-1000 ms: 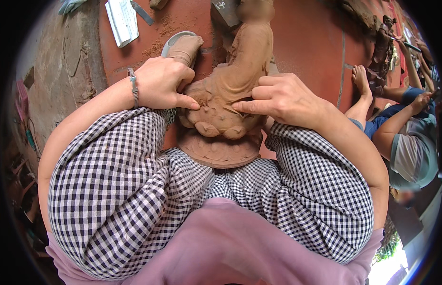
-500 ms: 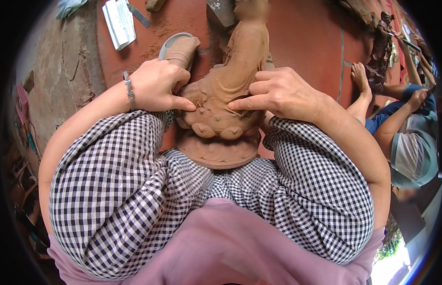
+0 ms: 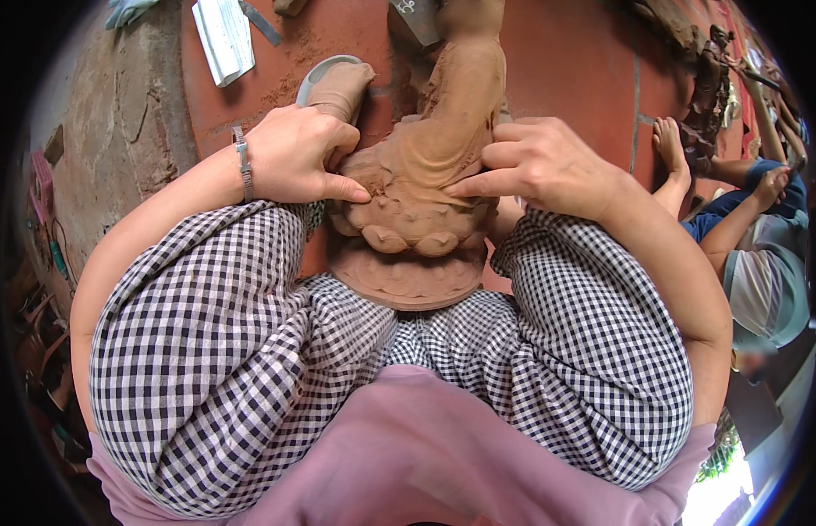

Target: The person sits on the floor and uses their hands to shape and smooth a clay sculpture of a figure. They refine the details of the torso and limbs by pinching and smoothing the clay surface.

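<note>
Black-and-white checked cloth trousers (image 3: 206, 351) are on both sides of the round-bottomed brown carved statue (image 3: 425, 162). The left hand (image 3: 294, 153) touches the statue's left with its thumb, the right hand (image 3: 553, 167) its right with one finger. I can't tell if either grip holds on. A flat white sheet (image 3: 224, 42) lies farther off, left of the statue.
</note>
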Tool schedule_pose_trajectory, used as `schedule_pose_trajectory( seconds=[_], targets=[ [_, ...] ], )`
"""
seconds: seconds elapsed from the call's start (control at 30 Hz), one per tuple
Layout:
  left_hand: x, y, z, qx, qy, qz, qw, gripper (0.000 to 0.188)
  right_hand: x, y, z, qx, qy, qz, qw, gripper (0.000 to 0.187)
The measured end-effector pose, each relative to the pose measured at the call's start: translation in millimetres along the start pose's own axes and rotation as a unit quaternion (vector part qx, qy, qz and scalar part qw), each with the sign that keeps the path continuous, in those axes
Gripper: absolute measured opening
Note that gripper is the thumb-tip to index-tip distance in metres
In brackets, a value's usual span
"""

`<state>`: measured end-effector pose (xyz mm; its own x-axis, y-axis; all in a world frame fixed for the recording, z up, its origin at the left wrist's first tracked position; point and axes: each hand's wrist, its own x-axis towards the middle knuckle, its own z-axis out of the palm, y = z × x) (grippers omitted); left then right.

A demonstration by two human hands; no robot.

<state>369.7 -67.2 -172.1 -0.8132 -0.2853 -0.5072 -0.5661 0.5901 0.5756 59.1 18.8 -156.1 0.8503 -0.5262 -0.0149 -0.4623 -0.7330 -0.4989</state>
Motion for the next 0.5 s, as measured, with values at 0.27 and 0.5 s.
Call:
schedule_pose_trajectory(
  seconds=[0.27, 0.5],
  targets=[
    [-1, -3, -1, 0.004, -0.002, 0.011, 1.0, 0.056, -1, -13, 0, 0.119, 0.03, 0.05, 0.991, 0.042],
    [-3, -2, 0, 0.013, 0.002, -0.008, 1.0, 0.052, 16, -28, 22, 0.141, 0.041, 0.065, 0.987, 0.044]
  ],
)
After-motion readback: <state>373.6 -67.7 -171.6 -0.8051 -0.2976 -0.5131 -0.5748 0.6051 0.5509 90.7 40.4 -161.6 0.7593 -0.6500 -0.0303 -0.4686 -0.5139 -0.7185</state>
